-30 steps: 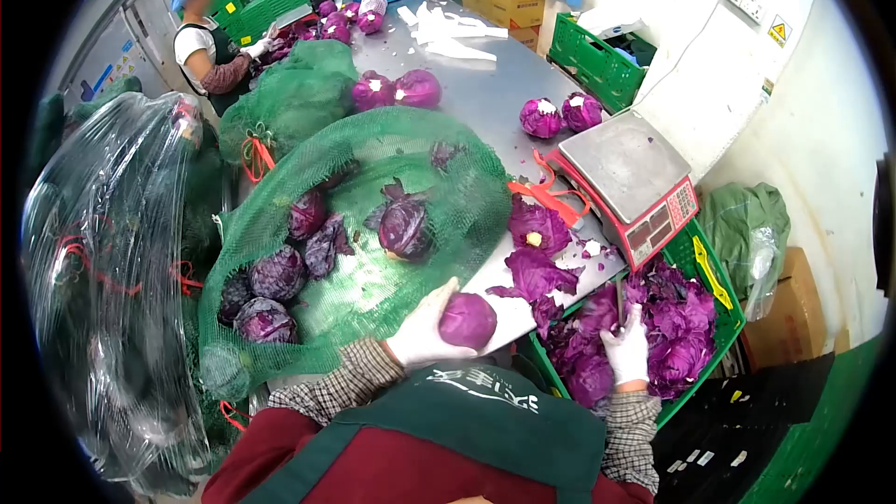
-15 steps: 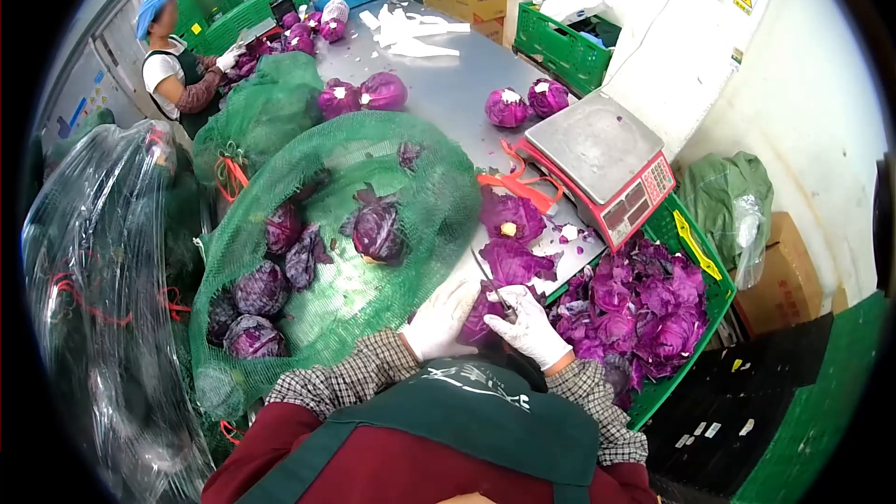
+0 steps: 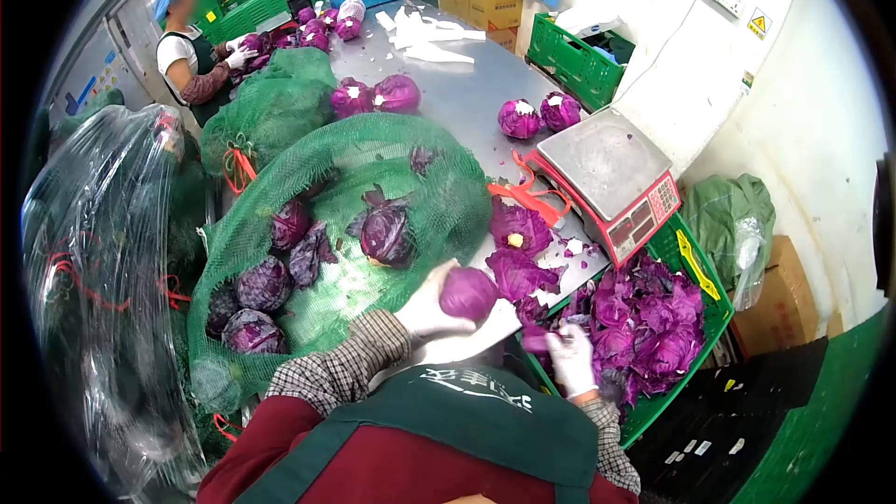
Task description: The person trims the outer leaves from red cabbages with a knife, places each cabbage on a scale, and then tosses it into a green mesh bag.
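A smooth, round red cabbage rests in my gloved left hand, whose fingers curl round its left side. My gloved right hand is at the near edge of the green crate, closed on a purple cabbage leaf that is blurred by motion. Loose red cabbage leaves heap up in that crate. Left of my hands, a green mesh bag lies spread open with several red cabbages inside. Beyond my left hand, cut outer leaves lie on the metal table. No knife is discernible now.
A red scale stands at the table's right edge, with two trimmed cabbages behind it. Orange straps lie beside it. Plastic-wrapped sacks stand at left. One co-worker handles cabbages at far left; another stands at the back.
My right hand has moved right to the crate with a leaf; the knife it held no longer shows. My left hand has raised the cabbage, now plainly visible. The whole view has shifted slightly.
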A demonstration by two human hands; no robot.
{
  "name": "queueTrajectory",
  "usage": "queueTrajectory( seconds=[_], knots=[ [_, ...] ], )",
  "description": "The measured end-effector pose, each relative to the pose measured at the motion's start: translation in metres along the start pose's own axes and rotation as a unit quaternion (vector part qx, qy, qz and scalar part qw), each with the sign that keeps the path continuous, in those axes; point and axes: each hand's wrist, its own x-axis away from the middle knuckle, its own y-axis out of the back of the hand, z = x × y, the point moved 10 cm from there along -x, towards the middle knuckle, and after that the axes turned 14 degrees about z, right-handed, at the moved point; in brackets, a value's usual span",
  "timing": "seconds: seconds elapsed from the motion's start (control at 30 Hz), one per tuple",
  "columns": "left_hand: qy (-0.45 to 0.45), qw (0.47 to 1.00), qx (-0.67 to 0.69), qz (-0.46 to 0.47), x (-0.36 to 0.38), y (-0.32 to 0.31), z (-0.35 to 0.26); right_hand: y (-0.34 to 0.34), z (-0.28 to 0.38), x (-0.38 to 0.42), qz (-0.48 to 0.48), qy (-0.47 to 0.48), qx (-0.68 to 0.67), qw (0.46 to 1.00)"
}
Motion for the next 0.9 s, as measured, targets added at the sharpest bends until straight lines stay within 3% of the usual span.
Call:
queueTrajectory(
  seconds=[0.03,0.1,0.17,0.2,0.3,0.43,0.5,0.57,0.73,0.83,0.87,0.9],
  knots=[
    [0.023,0.987,0.157,-0.017,0.002,0.003,0.005,0.026,-0.019,0.007,-0.022,-0.046,0.106,0.993],
    [-0.038,0.905,0.424,0.021,-0.009,-0.006,0.028,0.044,0.000,0.014,-0.076,0.022,0.011,0.997],
    [-0.071,0.781,0.616,0.075,-0.006,-0.028,0.017,0.042,0.050,0.005,-0.053,0.057,-0.052,0.996],
    [-0.040,0.762,0.641,0.084,0.001,-0.037,0.004,0.031,0.086,-0.003,0.010,-0.031,-0.124,0.992],
    [-0.005,0.772,0.612,0.174,-0.003,-0.052,-0.001,-0.006,0.145,-0.031,0.124,-0.016,-0.223,0.967],
    [0.039,0.764,0.597,0.242,0.002,-0.069,-0.019,-0.050,0.196,-0.041,0.276,0.014,-0.121,0.954],
    [0.053,0.724,0.642,0.245,0.004,-0.072,-0.026,-0.052,0.179,-0.042,0.242,-0.071,-0.185,0.950],
    [0.072,0.649,0.720,0.232,0.008,-0.079,-0.035,-0.052,0.168,-0.049,0.198,-0.036,-0.216,0.955],
    [0.102,0.609,0.751,0.235,0.007,-0.091,-0.031,-0.040,0.151,-0.051,0.141,0.007,-0.235,0.962],
    [0.082,0.493,0.842,0.201,0.004,-0.083,-0.067,-0.035,0.162,-0.044,0.168,0.023,-0.219,0.961],
    [0.075,0.521,0.824,0.208,0.003,-0.078,-0.063,-0.029,0.156,-0.043,0.136,0.006,-0.243,0.960],
    [0.083,0.510,0.827,0.221,0.003,-0.079,-0.064,-0.026,0.152,-0.045,0.143,0.010,-0.251,0.957]
  ],
)
